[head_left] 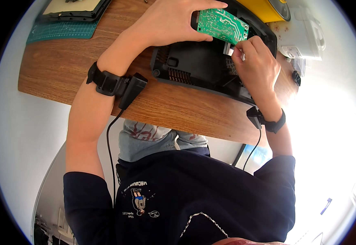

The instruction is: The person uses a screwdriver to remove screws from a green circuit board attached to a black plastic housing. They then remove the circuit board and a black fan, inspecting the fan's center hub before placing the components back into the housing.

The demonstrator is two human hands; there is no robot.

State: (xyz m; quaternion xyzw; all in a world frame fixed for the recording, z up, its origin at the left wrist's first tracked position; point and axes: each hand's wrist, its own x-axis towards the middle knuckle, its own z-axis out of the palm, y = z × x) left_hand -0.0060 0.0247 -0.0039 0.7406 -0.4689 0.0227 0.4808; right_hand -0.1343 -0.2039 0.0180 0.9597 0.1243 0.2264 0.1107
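Note:
A green circuit board (222, 27) is tilted above a black plastic housing (198, 63), its soldered side showing. My left hand (177, 22) grips the board's left end, thumb at the lower edge and a finger along the upper one. Close to the board's lower right corner, my right hand (258, 61) has its fingertips pinched together. Whatever lies between those fingertips is hidden. Just left of them, a small silvery metal piece (228, 48) shows under the board. The housing lies open on the wooden table, with slotted vents along its near edge.
A green cutting mat (63, 32) with a black tray-like part (72, 15) on it is at the far left. Beyond the housing stands a yellow container (265, 9), and right of it a white appliance (302, 34). A small black object (296, 78) sits near the table's (178, 104) right edge. Cables hang from both wrist bands.

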